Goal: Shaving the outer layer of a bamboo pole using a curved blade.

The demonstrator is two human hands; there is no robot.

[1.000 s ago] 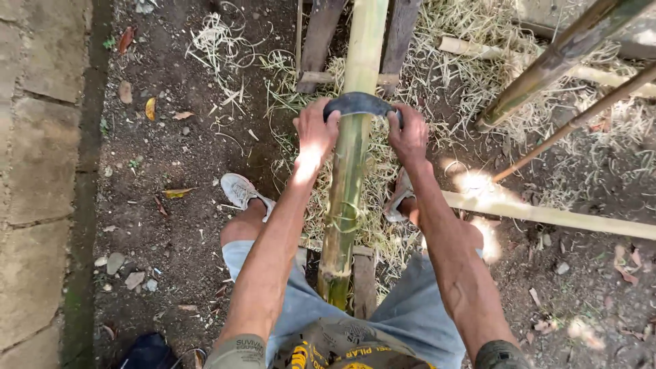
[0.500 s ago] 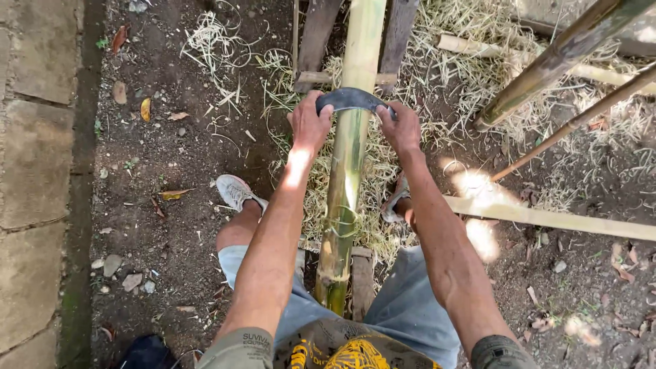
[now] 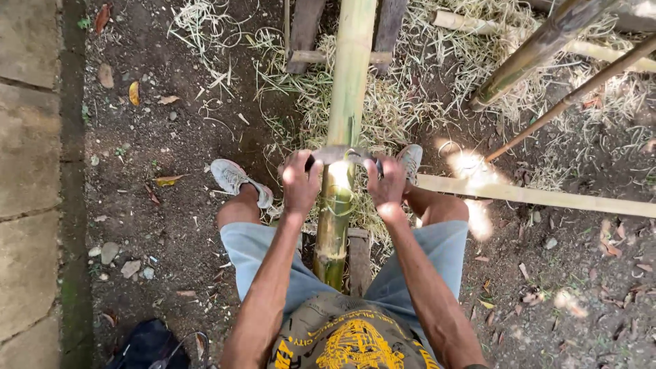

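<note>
Left hand (image 3: 301,183) and right hand (image 3: 386,184) each closed on handle of curved drawknife (image 3: 339,154), blade across bamboo pole (image 3: 345,130), frame centre. Advice: keep pull even, blade shallow, wrists level, knees clear.

2 bare arms reaching forward, both hands fisted side by side.

The left hand (image 3: 301,181) is curled into a tight grip, knuckles up, thumb tucked toward the middle; its forearm runs straight up from the lower frame, lean and sunlit along the wrist. The right hand (image 3: 386,186) mirrors it, fingers wrapped closed, back of the hand facing the camera, wrist slightly bent inward. The 2 fists sit level with each other, near but apart. Both elbows are nearly straight, the forearms angling in toward each other from the torso. The bare knees spread wide to either side below the arms.
</note>
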